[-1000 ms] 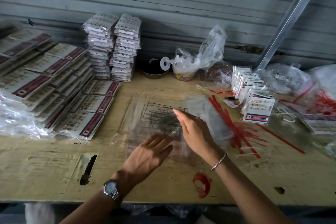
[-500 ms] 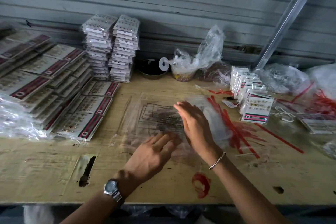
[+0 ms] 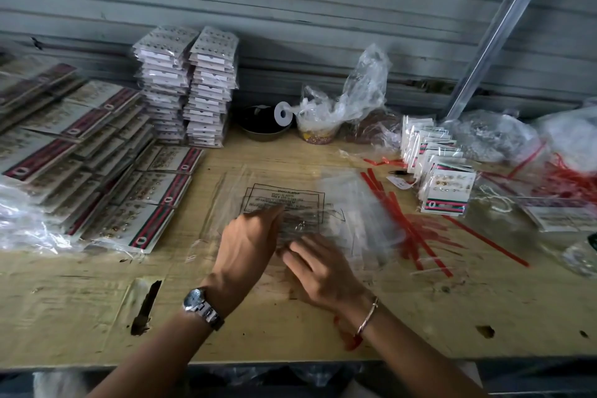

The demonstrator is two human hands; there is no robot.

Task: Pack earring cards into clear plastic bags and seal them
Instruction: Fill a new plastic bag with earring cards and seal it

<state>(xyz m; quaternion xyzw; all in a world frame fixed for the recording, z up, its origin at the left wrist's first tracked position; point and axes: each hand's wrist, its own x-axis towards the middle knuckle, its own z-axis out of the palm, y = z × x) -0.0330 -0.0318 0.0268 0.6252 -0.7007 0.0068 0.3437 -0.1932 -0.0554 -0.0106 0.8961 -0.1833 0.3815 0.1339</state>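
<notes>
Both hands, left hand (image 3: 247,242) and right hand (image 3: 319,268), lie palm-down with fingers released on the clear bags (image 3: 284,203).

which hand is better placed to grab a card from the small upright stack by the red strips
Right. The right hand lies nearer the small upright stack, with bare table between; the left hand rests flat on the clear bags, farther away.

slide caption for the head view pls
Both hands, left and right, press flat on clear plastic bags on a wooden table, earring cards stacked alongside.
</notes>
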